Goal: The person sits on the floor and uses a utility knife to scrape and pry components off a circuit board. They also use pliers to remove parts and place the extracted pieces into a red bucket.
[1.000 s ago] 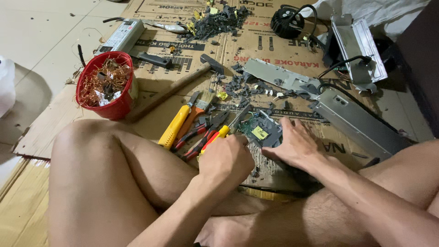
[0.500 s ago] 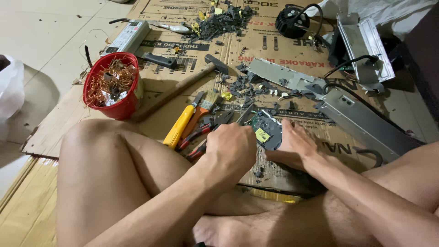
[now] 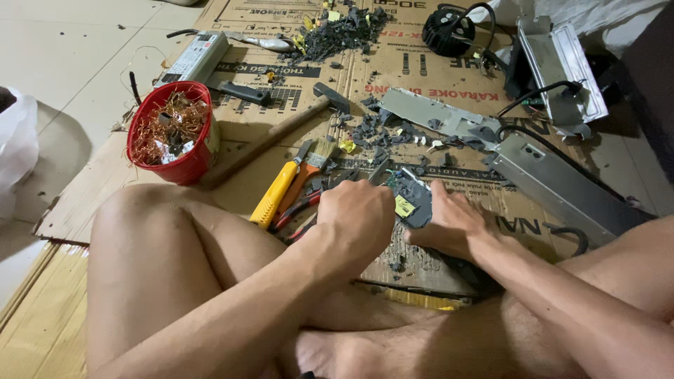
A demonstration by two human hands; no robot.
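The left hand (image 3: 358, 221) is curled into a near fist beside the dark circuit board (image 3: 414, 200), having drawn in closer to it over the last second; whether it grips anything cannot be told. The right hand (image 3: 453, 224) lies half open, fingers pressing the board down on the cardboard (image 3: 281, 112). So the board is now pinned between both hands, with pliers (image 3: 298, 210), a yellow-handled tool (image 3: 275, 195), a hammer (image 3: 281, 133) and a red bucket (image 3: 179, 165) of copper wire further left.

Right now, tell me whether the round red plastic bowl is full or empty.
Nearly full: the round red plastic bowl holds a tangle of copper wire close to its rim.
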